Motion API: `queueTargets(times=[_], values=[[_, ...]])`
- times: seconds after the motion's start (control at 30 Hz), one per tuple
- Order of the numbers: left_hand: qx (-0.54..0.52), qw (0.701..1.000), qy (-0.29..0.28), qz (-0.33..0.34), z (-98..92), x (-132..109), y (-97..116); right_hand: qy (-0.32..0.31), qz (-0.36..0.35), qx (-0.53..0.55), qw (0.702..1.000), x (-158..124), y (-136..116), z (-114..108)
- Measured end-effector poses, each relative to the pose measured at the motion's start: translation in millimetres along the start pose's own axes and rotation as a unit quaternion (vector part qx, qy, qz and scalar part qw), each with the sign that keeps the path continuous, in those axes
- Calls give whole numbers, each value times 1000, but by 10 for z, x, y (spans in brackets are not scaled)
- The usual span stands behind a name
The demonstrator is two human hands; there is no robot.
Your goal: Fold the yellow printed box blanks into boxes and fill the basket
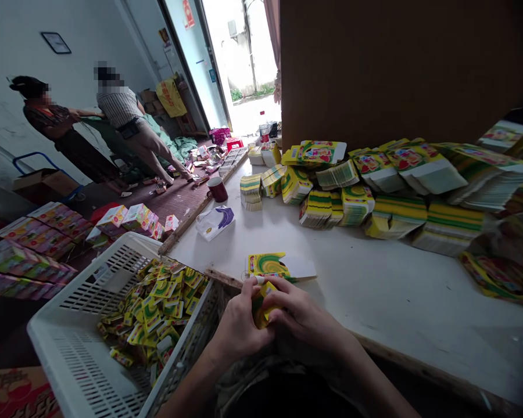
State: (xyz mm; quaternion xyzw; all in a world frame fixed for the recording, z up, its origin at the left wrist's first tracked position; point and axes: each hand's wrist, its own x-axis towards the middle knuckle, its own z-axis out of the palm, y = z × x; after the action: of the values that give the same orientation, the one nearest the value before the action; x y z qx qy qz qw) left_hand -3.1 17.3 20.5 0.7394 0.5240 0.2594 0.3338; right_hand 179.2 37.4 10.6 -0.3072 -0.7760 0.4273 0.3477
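Observation:
Both hands meet at the table's near edge around one small yellow carton. My left hand grips it from the left, with something white on a fingertip. My right hand closes on it from the right, fingers curled over the top. Much of the carton is hidden by the fingers. Just beyond them a flat yellow-green carton blank lies on the table, its white flap pointing right. Left of my hands stands a white plastic basket holding many small yellow-green cartons.
Stacks of flat carton blanks line the back of the white table. A tissue pack and a dark red mug sit at its left edge. Two people stand far left, near piled pink boxes.

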Motion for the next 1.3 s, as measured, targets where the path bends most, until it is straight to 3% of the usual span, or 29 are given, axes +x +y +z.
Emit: queueTargets(times=[0.17,0.3,0.57,0.83,1.17,1.3], values=[[4,1000,-1,2,-15,8,0,-8,-3,-9,1000,-27,8,-8],[21,1000,21,3,-18,12,-5,23,19,-7,1000,-45,20,79],[31,999,18,19,0,-15,-44,122,-11,13,992,-33,32,253],[51,999,18,-11,17,-81,-123,136,-16,39,990,-26,102,248],[111,992,65,13,132,-76,-157,170,68,62,981,-57,162,422],[120,990,73,11,133,-87,-168,180,61,45,981,-34,177,475]])
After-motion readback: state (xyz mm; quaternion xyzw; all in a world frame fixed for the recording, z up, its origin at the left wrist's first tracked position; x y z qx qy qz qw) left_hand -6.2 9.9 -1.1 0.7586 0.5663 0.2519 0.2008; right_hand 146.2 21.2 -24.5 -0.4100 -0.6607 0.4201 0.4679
